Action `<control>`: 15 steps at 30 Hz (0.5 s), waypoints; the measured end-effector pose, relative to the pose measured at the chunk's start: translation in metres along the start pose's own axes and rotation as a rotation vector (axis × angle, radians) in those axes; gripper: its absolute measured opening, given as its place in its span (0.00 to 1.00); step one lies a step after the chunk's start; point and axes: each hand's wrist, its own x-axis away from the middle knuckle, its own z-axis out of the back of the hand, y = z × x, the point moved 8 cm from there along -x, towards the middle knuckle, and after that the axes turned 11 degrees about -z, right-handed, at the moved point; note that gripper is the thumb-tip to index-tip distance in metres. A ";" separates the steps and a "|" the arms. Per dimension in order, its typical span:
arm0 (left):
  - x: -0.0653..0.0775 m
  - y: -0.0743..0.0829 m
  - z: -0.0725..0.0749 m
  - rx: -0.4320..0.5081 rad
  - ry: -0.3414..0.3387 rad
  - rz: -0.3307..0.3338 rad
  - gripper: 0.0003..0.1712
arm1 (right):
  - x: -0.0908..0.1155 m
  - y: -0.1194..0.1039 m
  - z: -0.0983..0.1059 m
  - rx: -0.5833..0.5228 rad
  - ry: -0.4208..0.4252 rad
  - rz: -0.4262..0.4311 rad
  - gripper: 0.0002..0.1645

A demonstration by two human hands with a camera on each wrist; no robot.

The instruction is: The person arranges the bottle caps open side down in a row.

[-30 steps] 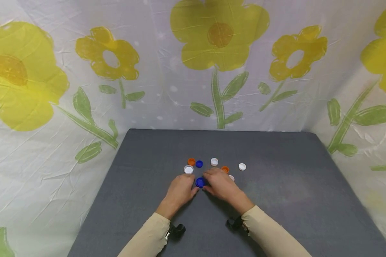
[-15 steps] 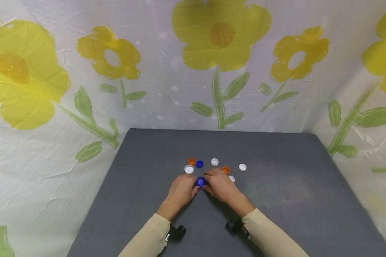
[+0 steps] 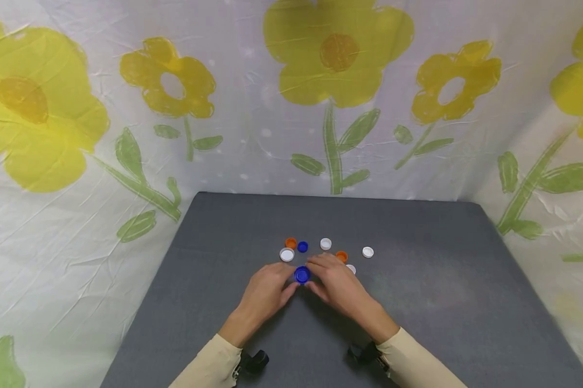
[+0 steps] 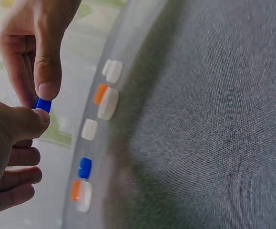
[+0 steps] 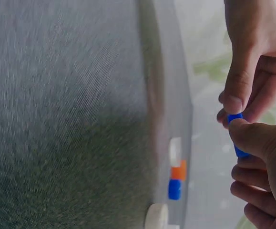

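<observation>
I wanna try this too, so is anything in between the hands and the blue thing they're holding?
Nothing visible is. The left hand and right hand pinch the blue thing directly. A white cap lies on the table beyond the left hand, not in between.

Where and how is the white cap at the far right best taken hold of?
Probably by opposite sides of its rim, from above: the white cap lies flat, low and round, apart from the closer orange cap, leaving room all around. The right hand is nearer, but it pinches a blue cap.
</observation>
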 end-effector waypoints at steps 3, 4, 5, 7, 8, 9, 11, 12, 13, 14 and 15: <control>0.001 0.005 0.011 0.010 0.008 -0.030 0.18 | 0.003 -0.007 0.010 -0.021 0.009 0.010 0.25; 0.002 0.007 0.014 0.011 0.011 -0.042 0.18 | 0.005 -0.009 0.012 -0.030 0.010 0.015 0.25; 0.003 0.009 0.018 0.018 0.015 -0.052 0.18 | 0.006 -0.011 0.014 -0.032 0.011 0.022 0.26; 0.006 0.012 0.023 0.023 0.020 -0.076 0.18 | 0.009 -0.015 0.017 -0.049 0.005 0.027 0.26; 0.007 0.014 0.026 0.024 0.022 -0.091 0.18 | 0.011 -0.017 0.018 -0.058 0.003 0.030 0.26; 0.009 0.016 0.029 0.022 0.026 -0.107 0.18 | 0.012 -0.019 0.019 -0.065 -0.002 0.029 0.26; 0.012 0.019 0.033 0.020 0.036 -0.135 0.19 | 0.015 -0.022 0.020 -0.080 -0.012 0.024 0.26; 0.014 0.021 0.035 0.018 0.044 -0.150 0.19 | 0.017 -0.023 0.021 -0.088 -0.015 0.019 0.26; 0.016 0.022 0.037 0.013 0.053 -0.165 0.20 | 0.018 -0.024 0.021 -0.097 -0.015 0.016 0.26; 0.017 0.023 0.039 0.010 0.062 -0.178 0.21 | 0.019 -0.025 0.022 -0.105 -0.012 0.014 0.26; 0.019 0.024 0.041 0.010 0.075 -0.189 0.22 | 0.020 -0.026 0.022 -0.117 -0.007 0.012 0.25</control>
